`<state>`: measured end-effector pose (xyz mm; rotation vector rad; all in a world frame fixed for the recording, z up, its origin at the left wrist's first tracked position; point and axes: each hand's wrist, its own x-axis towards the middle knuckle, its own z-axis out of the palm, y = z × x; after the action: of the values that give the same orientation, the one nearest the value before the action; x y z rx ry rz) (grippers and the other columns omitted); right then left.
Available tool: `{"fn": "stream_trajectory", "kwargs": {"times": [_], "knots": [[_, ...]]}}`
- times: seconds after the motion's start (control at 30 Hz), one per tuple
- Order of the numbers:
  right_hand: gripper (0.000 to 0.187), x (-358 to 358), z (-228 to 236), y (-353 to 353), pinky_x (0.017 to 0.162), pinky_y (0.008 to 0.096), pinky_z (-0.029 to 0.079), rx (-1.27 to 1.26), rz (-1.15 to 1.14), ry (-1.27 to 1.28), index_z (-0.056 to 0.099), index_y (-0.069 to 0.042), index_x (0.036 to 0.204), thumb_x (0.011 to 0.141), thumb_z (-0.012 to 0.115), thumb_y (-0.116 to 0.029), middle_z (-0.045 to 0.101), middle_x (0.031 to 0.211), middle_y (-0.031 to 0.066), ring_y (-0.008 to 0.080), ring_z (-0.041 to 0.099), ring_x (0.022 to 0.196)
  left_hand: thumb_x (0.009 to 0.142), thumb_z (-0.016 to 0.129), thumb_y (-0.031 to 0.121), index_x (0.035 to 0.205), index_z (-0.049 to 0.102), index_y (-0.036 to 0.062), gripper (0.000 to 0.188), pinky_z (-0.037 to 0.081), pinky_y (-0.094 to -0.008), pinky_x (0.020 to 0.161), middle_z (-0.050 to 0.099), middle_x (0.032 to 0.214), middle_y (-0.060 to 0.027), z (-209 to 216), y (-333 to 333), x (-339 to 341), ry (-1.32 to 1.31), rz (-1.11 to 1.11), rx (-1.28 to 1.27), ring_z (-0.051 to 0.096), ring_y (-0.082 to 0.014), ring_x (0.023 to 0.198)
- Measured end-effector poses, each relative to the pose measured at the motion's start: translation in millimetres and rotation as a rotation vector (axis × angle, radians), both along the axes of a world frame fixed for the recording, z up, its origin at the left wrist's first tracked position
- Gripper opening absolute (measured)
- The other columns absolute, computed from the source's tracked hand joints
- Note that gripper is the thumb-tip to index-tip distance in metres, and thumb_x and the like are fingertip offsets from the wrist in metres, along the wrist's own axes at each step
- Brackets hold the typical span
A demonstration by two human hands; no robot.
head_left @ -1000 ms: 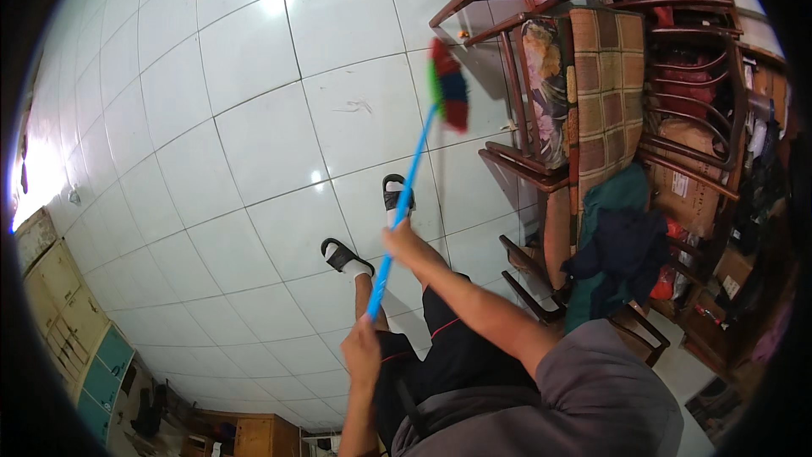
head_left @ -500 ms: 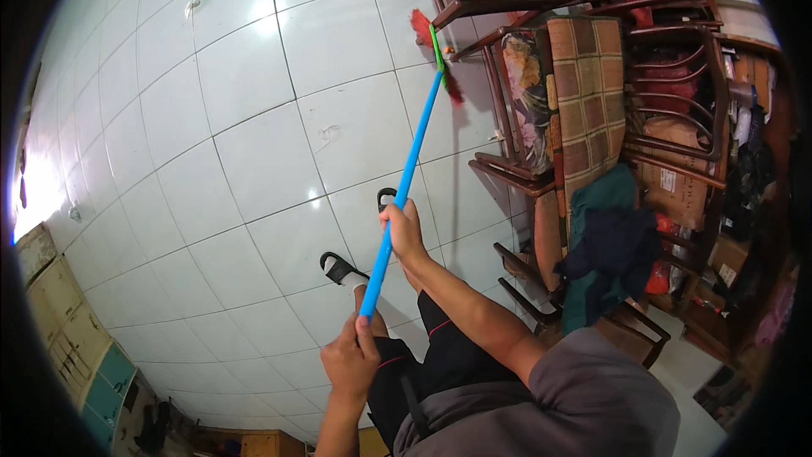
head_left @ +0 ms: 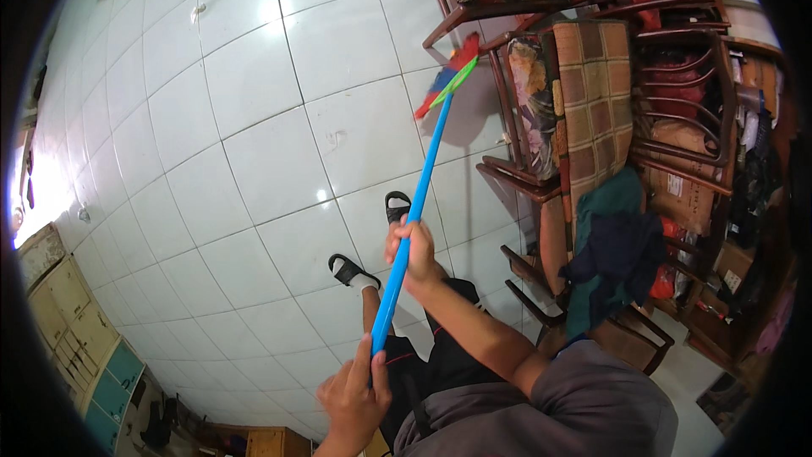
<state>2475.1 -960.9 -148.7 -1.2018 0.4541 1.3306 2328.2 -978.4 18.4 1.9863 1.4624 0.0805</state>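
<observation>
I hold a broom with a long blue handle (head_left: 423,178) slanting from my body up toward the chairs. Its head (head_left: 452,80) has a green holder with red and blue bristles, and is beside the front leg of a wooden chair. My right hand (head_left: 410,252) is wrapped round the middle of the handle. Lower down, my left hand (head_left: 359,393) grips the handle's top end, with the thumb and fingers around it. Whether the bristles touch the floor I cannot tell.
White floor tiles (head_left: 262,169) spread to the left, with small bits of litter (head_left: 199,10). Wooden chairs with flowered seats (head_left: 533,110) and a plaid cushion (head_left: 596,97) line the right. Dark and green cloths (head_left: 613,245) hang over a chair. Cabinets (head_left: 76,313) stand at lower left.
The broom head has turned and moved right and a little nearer, now showing its bristles broadside. Both hands have shifted slightly down with the handle.
</observation>
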Motion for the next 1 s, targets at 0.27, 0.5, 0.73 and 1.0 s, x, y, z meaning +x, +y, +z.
{"fn": "stream_trajectory", "kwargs": {"times": [0.27,0.5,0.73,1.0], "knots": [[0.013,105,-51,84,0.041,0.0281,0.035,0.146,-0.009,-0.298,0.034,-0.011,0.065,0.073,0.042,-0.018,0.037,0.05,0.0026,0.0148,0.037,0.041,0.076,0.064,0.016,0.097,0.061,0.006,0.023,0.032,-0.0291,0.034,0.048,0.049,-0.0038,-74,77,78,-0.115,-0.172,0.289,0.044,-0.0171,0.036],[0.015,214,-150,137,0.042,0.0299,0.039,-0.186,0.344,-0.683,0.046,-0.011,0.067,0.07,0.048,-0.025,0.047,0.055,0.0037,0.0152,0.045,0.044,0.085,0.05,0.027,0.096,0.057,0.01,0.022,0.038,-0.0375,0.041,0.052,0.052,-0.01,-186,124,156,-0.335,-0.075,0.08,0.05,-0.0289,0.043],[0.022,181,-193,87,0.035,0.0306,0.04,-0.219,0.913,-0.59,0.046,-0.008,0.061,0.068,0.051,-0.029,0.044,0.049,0.0042,0.018,0.047,0.037,0.086,0.045,0.022,0.102,0.056,0.0072,0.025,0.041,-0.0422,0.046,0.052,0.051,-0.0163,-198,51,132,-0.214,0.197,-0.199,0.053,-0.0345,0.048],[0.018,22,-96,-15,0.038,0.0248,0.03,0.025,0.369,-0.114,0.037,-0.012,0.062,0.077,0.046,-0.016,0.039,0.051,0.0013,0.011,0.037,0.042,0.083,0.051,0.014,0.109,0.054,0.0036,0.028,0.038,-0.0337,0.039,0.054,0.054,-0.0128,-73,-24,8,-0.078,0.071,-0.138,0.052,-0.026,0.04]]}}
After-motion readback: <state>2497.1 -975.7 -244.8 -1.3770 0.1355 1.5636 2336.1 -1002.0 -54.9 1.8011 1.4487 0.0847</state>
